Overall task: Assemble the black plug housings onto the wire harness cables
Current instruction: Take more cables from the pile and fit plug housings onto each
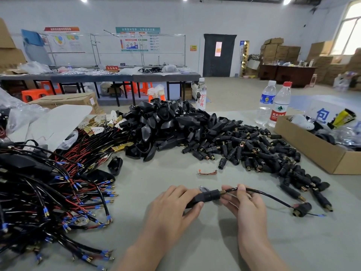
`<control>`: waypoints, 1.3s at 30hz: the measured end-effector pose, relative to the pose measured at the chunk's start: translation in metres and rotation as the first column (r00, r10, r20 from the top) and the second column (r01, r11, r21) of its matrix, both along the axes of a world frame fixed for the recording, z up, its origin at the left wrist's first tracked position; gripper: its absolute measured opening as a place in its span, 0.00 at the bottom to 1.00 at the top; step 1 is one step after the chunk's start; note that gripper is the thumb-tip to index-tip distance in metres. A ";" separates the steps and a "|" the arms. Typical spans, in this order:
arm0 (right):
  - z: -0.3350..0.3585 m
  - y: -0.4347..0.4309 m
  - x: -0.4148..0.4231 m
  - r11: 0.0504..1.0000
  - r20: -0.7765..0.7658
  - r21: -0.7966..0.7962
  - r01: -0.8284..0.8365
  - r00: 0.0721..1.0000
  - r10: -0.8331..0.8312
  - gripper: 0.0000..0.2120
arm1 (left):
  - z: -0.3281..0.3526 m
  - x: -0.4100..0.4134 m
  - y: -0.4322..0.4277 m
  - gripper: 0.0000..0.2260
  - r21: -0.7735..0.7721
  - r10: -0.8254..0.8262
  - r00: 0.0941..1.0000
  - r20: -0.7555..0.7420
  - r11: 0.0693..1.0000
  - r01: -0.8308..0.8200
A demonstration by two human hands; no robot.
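Note:
My left hand [172, 206] grips a black plug housing [205, 197] just above the grey table. My right hand [245, 204] pinches the black harness cable [269, 198] where it enters the housing's brass end. The cable trails right to a second black plug [301, 209] lying on the table, with a blue-tipped wire beyond it. A large heap of black housings [168, 124] lies at the centre back. Small black plugs with brass ends [259, 153] spread to its right. A tangle of black and red harness cables [48, 192] with blue terminals fills the left.
A cardboard box [312, 151] with parts stands at the right edge. Three water bottles [277, 106] stand behind the plugs. A small copper clip [207, 172] lies on the table ahead of my hands. One loose housing [115, 165] sits near the cables.

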State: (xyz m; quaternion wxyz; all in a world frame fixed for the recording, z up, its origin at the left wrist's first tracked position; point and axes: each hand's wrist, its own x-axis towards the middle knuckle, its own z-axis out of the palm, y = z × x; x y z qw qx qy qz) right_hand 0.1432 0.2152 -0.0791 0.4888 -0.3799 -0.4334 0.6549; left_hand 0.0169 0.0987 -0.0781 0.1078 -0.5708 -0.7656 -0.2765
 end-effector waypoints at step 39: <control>-0.002 0.001 -0.002 0.971 -0.019 0.041 -0.235 0.972 0.236 0.06 | -0.014 -0.018 -0.009 0.14 0.084 -0.034 0.995 0.098 0.996 0.026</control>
